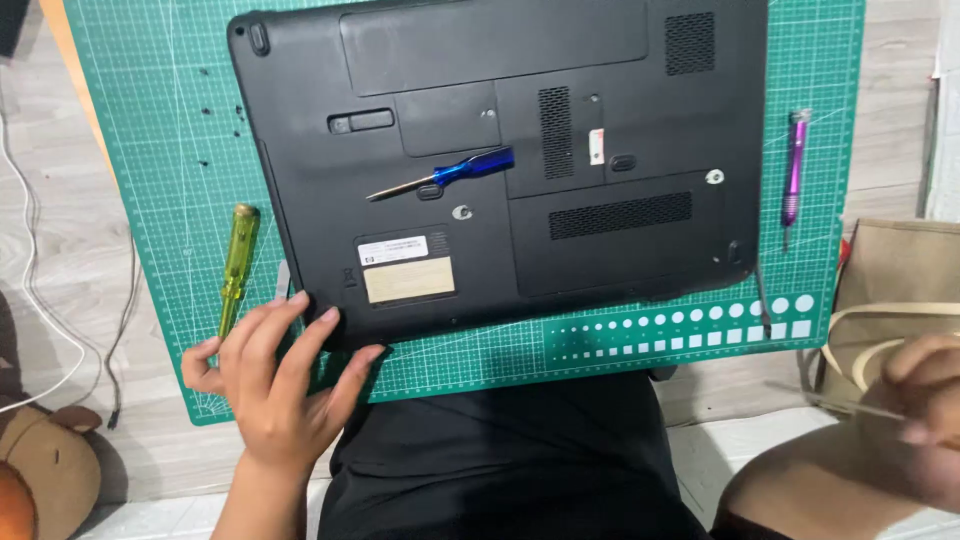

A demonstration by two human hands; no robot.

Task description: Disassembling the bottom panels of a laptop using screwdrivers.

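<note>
My left hand (270, 375), open, steadies the upturned laptop (500, 150) lower left; my right hand (925, 400) pinches a thin metal tool (830, 402) lower right.

Single head-worn view, looking steeply down from close above. Faces the green cutting mat (150, 150) and upturned laptop (500, 150); person's lap at near edge.
</note>
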